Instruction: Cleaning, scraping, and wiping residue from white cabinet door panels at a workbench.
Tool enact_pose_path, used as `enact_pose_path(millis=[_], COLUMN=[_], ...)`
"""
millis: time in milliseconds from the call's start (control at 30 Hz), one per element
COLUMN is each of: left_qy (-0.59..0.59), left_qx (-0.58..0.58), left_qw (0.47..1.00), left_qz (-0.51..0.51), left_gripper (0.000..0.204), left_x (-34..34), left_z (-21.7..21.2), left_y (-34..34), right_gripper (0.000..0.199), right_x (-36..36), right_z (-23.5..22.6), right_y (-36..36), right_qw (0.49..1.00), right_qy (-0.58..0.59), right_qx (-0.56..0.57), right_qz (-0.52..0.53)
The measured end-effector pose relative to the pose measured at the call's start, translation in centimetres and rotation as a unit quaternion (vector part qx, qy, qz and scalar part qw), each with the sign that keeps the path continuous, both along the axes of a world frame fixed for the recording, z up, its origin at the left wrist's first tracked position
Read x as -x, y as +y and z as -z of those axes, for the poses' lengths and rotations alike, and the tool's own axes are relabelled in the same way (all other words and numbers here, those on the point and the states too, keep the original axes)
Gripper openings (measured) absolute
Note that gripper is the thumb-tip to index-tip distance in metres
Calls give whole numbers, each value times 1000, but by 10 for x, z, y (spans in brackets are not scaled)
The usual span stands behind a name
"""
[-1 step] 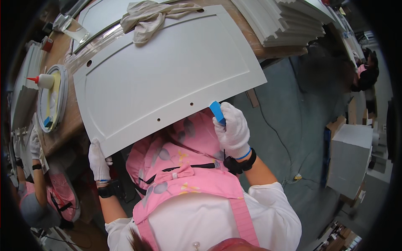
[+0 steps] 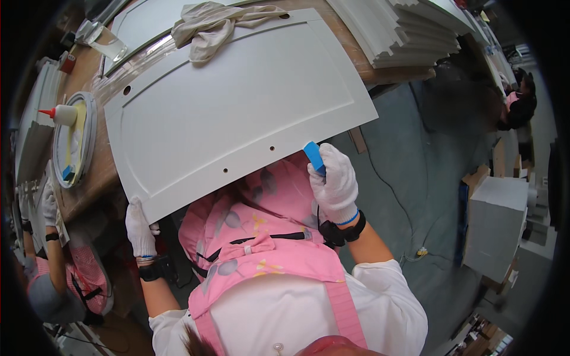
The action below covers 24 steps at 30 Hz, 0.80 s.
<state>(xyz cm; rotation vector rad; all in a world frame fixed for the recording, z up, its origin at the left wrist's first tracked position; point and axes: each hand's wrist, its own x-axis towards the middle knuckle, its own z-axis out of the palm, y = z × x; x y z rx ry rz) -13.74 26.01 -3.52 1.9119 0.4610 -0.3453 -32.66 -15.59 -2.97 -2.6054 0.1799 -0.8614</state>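
Observation:
A pale grey cabinet door panel [image 2: 237, 95] with a raised border lies across the table, its near edge overhanging toward my body. Two small holes sit along that edge. My left hand [image 2: 139, 228], in a white knit glove, grips the panel's near left corner, with the fingertips partly hidden. In my right hand [image 2: 335, 184], also gloved, a small blue block [image 2: 314, 156] with a pale top edge is pinched between the fingers. It is held at the panel's near edge, right of the holes; whether it touches the panel I cannot tell.
A crumpled cloth [image 2: 208, 26] lies on the panel's far edge. To the left, a round lid [image 2: 89, 148] with yellow paste carries a red-tipped white bottle [image 2: 63, 114] and another blue piece [image 2: 68, 172]. Panels are stacked [image 2: 386, 35] far right. A co-worker [image 2: 59, 279] works at left.
My right hand has shifted slightly to the right with the blue block. The left hand and the panel stay put.

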Motion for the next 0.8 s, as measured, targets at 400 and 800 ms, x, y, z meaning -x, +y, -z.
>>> enact_pose_path(millis=[400,800], left_qy=[-7,-15], left_qx=[-7,7], left_qw=[1000,1000], left_qz=[12,21], left_gripper=[45,46], left_x=[0,0], left_z=[4,-3], left_y=[4,-4], right_gripper=[53,58], right_x=[4,-7], right_z=[-4,-2], right_y=[-16,23], right_qw=[992,998], right_qy=[-43,-41], right_qx=[79,7], right_qz=[87,-45])
